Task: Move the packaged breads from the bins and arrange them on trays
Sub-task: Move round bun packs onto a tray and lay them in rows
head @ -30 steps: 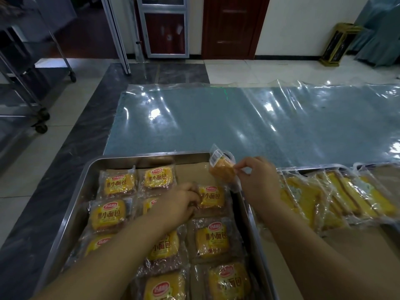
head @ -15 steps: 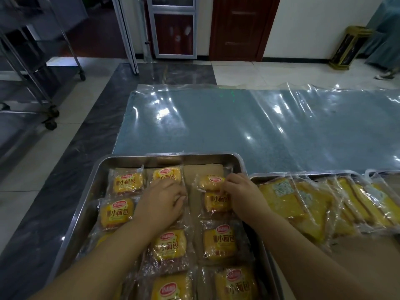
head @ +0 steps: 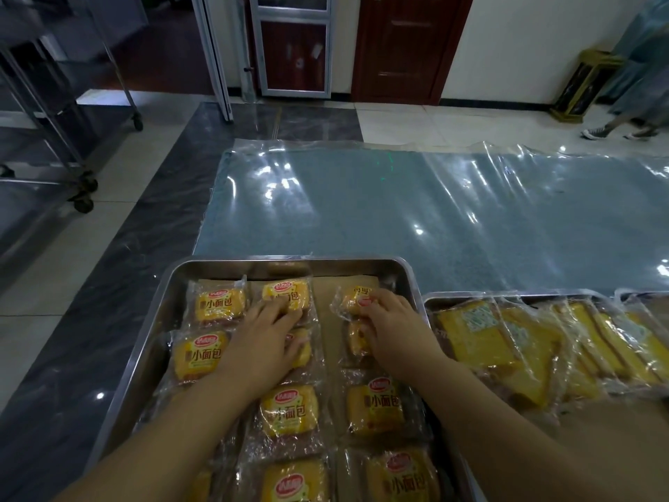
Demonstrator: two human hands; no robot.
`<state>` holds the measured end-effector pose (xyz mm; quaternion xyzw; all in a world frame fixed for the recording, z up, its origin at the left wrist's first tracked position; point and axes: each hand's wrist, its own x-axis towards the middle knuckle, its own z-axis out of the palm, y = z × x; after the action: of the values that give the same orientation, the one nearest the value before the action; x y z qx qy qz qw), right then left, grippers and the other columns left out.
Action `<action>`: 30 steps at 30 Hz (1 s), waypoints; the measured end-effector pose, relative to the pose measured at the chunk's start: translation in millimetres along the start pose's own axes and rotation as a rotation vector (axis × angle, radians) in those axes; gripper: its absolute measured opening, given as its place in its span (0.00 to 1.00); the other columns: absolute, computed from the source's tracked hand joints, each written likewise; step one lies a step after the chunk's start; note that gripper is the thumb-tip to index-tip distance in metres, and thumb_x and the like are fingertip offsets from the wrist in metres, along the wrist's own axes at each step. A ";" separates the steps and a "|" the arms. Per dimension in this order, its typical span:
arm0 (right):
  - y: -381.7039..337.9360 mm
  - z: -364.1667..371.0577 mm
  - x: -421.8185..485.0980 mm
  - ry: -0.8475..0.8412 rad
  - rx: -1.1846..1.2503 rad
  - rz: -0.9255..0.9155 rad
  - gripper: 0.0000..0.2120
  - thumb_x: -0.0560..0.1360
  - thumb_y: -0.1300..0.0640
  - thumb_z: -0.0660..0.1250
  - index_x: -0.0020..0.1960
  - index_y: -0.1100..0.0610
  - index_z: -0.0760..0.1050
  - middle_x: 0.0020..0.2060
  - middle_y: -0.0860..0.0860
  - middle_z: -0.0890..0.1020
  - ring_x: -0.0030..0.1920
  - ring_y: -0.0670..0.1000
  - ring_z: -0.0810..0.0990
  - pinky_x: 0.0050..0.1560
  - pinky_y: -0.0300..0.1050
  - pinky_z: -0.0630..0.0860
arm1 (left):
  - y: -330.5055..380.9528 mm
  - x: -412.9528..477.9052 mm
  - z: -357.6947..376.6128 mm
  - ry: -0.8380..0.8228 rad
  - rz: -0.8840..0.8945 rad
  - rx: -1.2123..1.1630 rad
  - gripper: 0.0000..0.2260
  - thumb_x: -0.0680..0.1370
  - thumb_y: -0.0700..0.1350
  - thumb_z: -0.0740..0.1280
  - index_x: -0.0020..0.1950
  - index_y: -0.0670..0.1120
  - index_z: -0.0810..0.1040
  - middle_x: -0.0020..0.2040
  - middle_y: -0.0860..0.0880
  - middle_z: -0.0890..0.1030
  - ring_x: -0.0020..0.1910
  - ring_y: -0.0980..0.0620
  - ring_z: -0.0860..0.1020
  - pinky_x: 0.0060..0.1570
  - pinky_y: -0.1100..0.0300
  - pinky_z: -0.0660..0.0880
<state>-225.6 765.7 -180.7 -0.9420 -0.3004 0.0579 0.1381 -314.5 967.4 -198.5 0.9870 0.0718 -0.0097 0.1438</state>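
My left hand (head: 264, 342) lies palm down on the steel tray (head: 170, 306), fingers straight and spread, their tips pressing on the middle pack (head: 286, 293) of the far row; it grips nothing. My right hand (head: 394, 335) rests over the corner pack (head: 349, 298) in the tray's far right corner, fingers bent across its clear wrapper, and with the thumb hidden I cannot tell whether I am pinching that pack or only touching it. The packaged breads (head: 289, 411) fill the tray in 3 columns running from the near edge to the far edge, each a small yellow bun in clear film with a red label, lying flat on brown paper. A strip of that paper shows bare between the middle and right columns. Just beside the tray's right edge sits a neighbouring tray (head: 430, 300) holding sliced bread packs (head: 481, 335), overlapped in a row. Both trays stand at the near edge of a blue-grey mat (head: 362, 211) under a clear plastic sheet (head: 506, 150). A wheeled steel rack (head: 54, 114) stands off to the far left.
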 end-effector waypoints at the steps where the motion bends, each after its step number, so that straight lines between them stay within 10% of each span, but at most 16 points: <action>1: -0.5 -0.3 1.4 0.029 0.037 0.026 0.17 0.79 0.53 0.59 0.67 0.51 0.68 0.67 0.49 0.67 0.66 0.51 0.66 0.65 0.48 0.67 | 0.8 -0.6 -1.1 0.020 0.012 -0.009 0.22 0.79 0.57 0.57 0.72 0.54 0.64 0.74 0.52 0.61 0.73 0.50 0.54 0.70 0.53 0.57; 12: -8.1 -25.5 -0.8 0.290 0.279 -0.095 0.06 0.73 0.60 0.69 0.50 0.56 0.80 0.45 0.47 0.81 0.44 0.45 0.77 0.45 0.37 0.76 | 58.1 20.3 -25.3 0.032 -0.142 -0.690 0.14 0.78 0.59 0.58 0.51 0.53 0.77 0.41 0.55 0.79 0.40 0.59 0.77 0.37 0.64 0.72; 22: -10.2 -49.1 1.9 0.102 0.505 0.011 0.23 0.75 0.51 0.66 0.68 0.48 0.66 0.60 0.44 0.72 0.60 0.46 0.71 0.58 0.42 0.71 | 48.9 19.1 -44.3 0.051 0.018 -0.869 0.15 0.77 0.43 0.66 0.58 0.60 0.76 0.49 0.62 0.77 0.48 0.62 0.76 0.46 0.67 0.74; 30: -7.7 -49.4 22.0 0.171 0.838 0.356 0.05 0.72 0.52 0.71 0.40 0.52 0.77 0.37 0.49 0.82 0.33 0.47 0.83 0.34 0.42 0.81 | 27.0 18.6 -42.7 0.220 -0.073 -0.685 0.17 0.75 0.44 0.69 0.61 0.57 0.72 0.56 0.58 0.74 0.50 0.65 0.73 0.44 0.70 0.73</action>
<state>-202.4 773.4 -131.8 -0.8433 -0.0723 0.1192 0.5191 -292.2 956.6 -150.7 0.8734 0.1212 0.1161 0.4572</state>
